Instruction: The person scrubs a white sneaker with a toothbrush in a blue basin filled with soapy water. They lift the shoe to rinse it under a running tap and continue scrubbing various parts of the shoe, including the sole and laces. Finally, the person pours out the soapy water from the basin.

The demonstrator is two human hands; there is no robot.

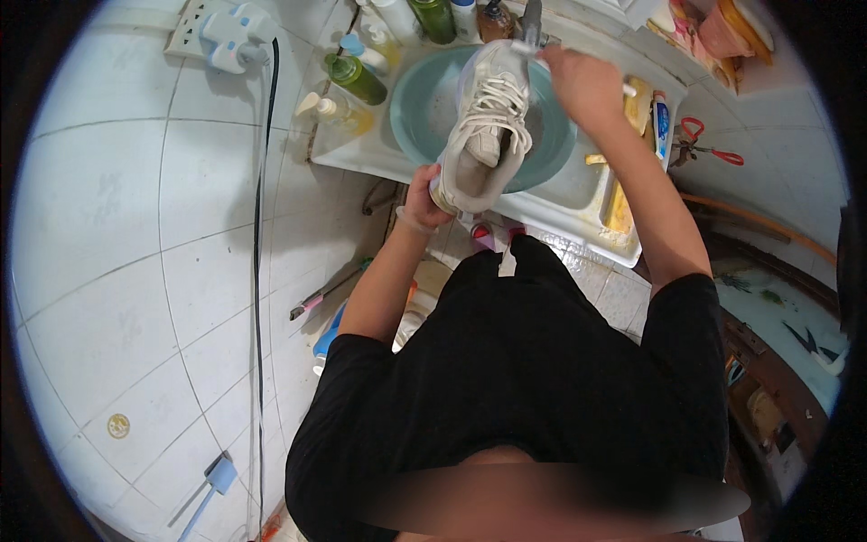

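My left hand (424,196) is closed around the heel of a white lace-up sneaker (480,149). The sneaker is held over a round teal basin (408,113), toe pointing away from me, its laces still threaded. At the toe, my right hand (582,86) is closed on what looks like a white brush (629,89); one end of its handle sticks out beside the hand, and its head by the toe is blurred and partly hidden. Shallow cloudy liquid seems to lie in the basin, largely covered by the sneaker.
The basin sits in a white sink (573,191) below a faucet (531,20). Several bottles, among them a green bottle (356,79) and a pump bottle (343,116), line the left edge. On the right are a toothpaste tube (662,126) and red-handled scissors (693,129). A black cable (259,235) hangs along the left wall.
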